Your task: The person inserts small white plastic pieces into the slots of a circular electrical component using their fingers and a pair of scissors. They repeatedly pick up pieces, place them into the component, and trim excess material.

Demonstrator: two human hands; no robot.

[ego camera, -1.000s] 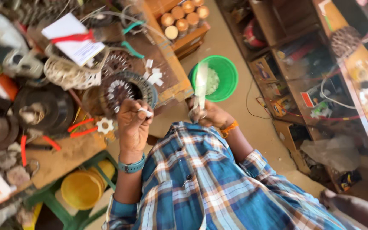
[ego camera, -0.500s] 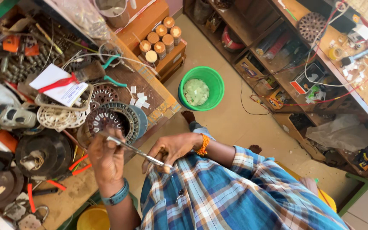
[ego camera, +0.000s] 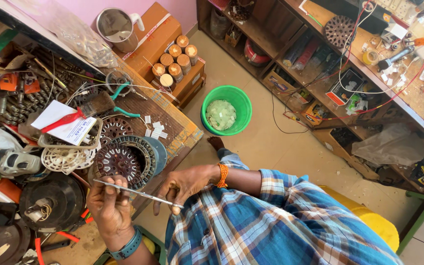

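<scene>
My left hand [ego camera: 108, 206], with a teal wristband, pinches one end of a thin, shiny metal strip [ego camera: 138, 193]. My right hand [ego camera: 187, 182], with an orange bracelet at the wrist, grips the strip's other end. The strip lies almost level between the hands, above my checked shirt. Just beyond my left hand, a round dark motor stator [ego camera: 123, 159] with slotted teeth sits on the wooden workbench [ego camera: 172, 128].
The workbench is crowded with motor parts, a white wire basket [ego camera: 67, 157], bolts, a brush and paper scraps. A green bucket [ego camera: 226, 110] stands on the floor beyond the bench. Cardboard boxes with wire spools [ego camera: 172, 61] are at the back, and cluttered shelves [ego camera: 349, 64] on the right.
My right hand came down from holding the strip upright near the bucket. Both hands now hold the strip level between them. The view has shifted, so the bench sits further left.
</scene>
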